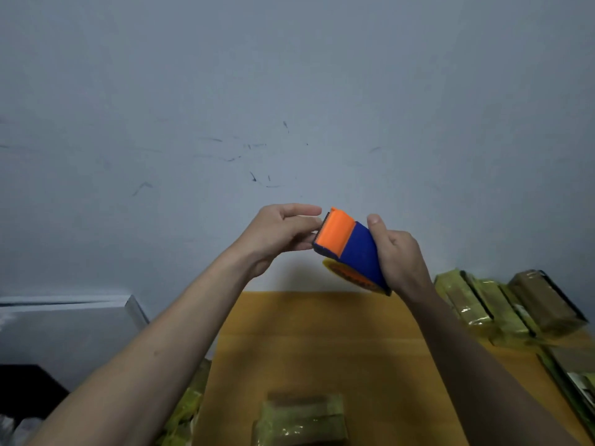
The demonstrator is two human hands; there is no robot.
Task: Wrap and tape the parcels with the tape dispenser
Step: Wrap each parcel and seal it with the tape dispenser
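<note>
the right hand point(397, 255) grips the blue and orange tape dispenser point(349, 249), raised above the far edge of the table point(322, 342). the left hand point(280, 235) pinches at the dispenser's orange end. a wrapped parcel point(301, 420) lies on the table below the dispenser, more parcels point(502, 304) to its right.

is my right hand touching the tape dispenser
Touching. The head view shows the right hand wrapped round the blue body of the tape dispenser, thumb against its edge.

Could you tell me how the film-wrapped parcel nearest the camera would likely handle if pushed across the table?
The yellowish film-wrapped parcel looks flat and blocky, so it would probably slide, not roll or tip. Its glossy wrap suggests low grip on the smooth orange-brown tabletop. The film looks wrinkled, so the surface may give slightly.
</note>
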